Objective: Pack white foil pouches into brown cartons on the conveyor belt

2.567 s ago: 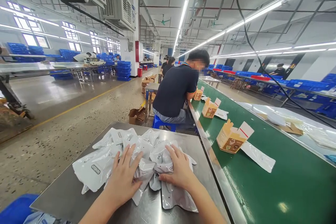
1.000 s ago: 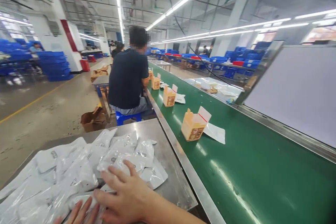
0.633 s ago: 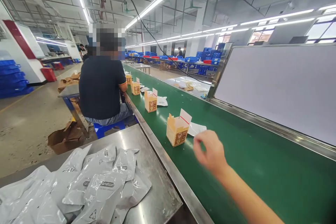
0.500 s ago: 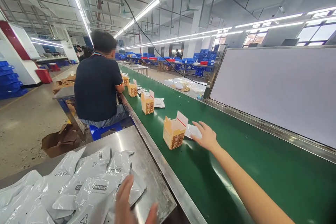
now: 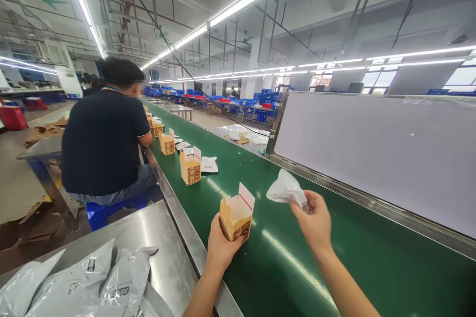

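Note:
My left hand (image 5: 220, 250) grips a small orange carton (image 5: 235, 216) with its top flap up, lifted just above the green conveyor belt (image 5: 334, 267). My right hand (image 5: 314, 220) pinches a white plastic pouch (image 5: 284, 190) by one end and holds it in the air to the right of the carton. Carton and pouch are a short gap apart.
Several more open orange cartons (image 5: 190, 167) with white pouches (image 5: 208, 164) stand further up the belt. A person in a dark shirt (image 5: 104, 143) sits at the belt ahead on the left. White pouches (image 5: 74, 282) lie piled on the steel table (image 5: 156, 237). A white panel (image 5: 372, 148) lines the belt's far side.
My right hand reached onto the belt and lifted the white pouch that lay beside the carton. My left hand left the pile of pouches and took hold of the carton.

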`<state>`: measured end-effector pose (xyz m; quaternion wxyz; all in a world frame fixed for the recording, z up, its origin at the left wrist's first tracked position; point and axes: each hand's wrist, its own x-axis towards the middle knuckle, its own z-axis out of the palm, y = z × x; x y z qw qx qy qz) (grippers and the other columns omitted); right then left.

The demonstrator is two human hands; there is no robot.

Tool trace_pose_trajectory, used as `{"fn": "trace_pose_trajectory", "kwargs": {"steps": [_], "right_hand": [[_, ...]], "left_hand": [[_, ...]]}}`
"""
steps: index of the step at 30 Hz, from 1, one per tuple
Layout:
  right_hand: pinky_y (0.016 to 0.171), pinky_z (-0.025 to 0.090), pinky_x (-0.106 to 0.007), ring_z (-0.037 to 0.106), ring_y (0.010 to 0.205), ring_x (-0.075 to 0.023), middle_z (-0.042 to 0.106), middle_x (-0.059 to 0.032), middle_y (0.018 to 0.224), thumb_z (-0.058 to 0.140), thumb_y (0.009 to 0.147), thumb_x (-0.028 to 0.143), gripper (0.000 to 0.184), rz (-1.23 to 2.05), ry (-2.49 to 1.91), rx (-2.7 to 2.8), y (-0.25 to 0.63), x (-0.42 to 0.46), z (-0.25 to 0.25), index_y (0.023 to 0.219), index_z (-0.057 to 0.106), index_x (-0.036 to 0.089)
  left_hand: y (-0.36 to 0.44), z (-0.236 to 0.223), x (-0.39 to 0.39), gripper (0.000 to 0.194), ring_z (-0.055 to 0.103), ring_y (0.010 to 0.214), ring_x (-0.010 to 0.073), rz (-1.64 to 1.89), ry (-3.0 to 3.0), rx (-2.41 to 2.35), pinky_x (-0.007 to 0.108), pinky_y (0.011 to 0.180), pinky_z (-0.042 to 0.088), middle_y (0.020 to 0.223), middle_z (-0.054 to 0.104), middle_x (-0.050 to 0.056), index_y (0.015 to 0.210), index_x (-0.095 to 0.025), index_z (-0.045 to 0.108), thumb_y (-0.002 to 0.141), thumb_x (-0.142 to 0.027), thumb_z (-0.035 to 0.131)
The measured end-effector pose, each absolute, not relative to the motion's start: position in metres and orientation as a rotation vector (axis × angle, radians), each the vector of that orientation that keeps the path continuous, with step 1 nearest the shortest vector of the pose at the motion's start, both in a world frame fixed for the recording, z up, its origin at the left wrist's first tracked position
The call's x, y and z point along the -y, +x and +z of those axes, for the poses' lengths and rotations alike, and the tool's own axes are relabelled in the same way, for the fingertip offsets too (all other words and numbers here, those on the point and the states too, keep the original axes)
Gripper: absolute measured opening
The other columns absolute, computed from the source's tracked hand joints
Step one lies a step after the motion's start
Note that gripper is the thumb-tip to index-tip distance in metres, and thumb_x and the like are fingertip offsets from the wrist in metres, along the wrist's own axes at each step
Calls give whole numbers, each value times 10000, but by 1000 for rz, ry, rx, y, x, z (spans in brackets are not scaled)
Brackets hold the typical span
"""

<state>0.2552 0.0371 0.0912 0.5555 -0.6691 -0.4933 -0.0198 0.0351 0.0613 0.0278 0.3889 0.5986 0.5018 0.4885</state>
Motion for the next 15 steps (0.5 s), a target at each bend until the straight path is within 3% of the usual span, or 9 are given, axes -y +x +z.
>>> {"fn": "trace_pose_trajectory", "kwargs": {"steps": [2,4,8,12,15], "right_hand": [[635,507,-286,590,836,-183,556,-74,993,575,813,302,235,-232,-1296,1253,242,-7,129,1016,498,212],[612,488,-256,562,826,-160,524,-67,996,604,794,139,196,-530,-1072,1493,220,15,157,967,568,225],[536,410,-236,473,670,-127,517,-53,800,421,805,-41,273,-888,-1001,1961,190,28,168,829,596,167],[475,352,-258,435,594,-139,503,-32,662,400,753,-23,264,-794,-998,2440,194,28,160,634,526,176],[542,428,-248,508,672,-144,573,-31,796,533,686,26,185,-390,-1071,2651,200,35,168,770,572,186]], "left_hand": [[38,23,-57,655,527,1119,262,1232,1575,-1212,408,973,425,1159,551,93,1176,-166,423,577,-193,686],[41,21,-50,645,531,1091,253,1279,1635,-1180,406,944,442,1138,541,78,1172,-175,416,588,-202,688],[47,24,-35,571,556,1004,242,1349,1727,-1204,408,875,476,1059,547,62,1131,-184,422,616,-192,667],[51,30,-29,486,575,936,246,1427,1760,-1319,413,809,504,992,552,80,1069,-167,431,652,-242,669],[53,29,-27,494,592,953,259,1481,1883,-1256,422,812,514,1034,569,113,1105,-159,425,693,-298,660]]}}
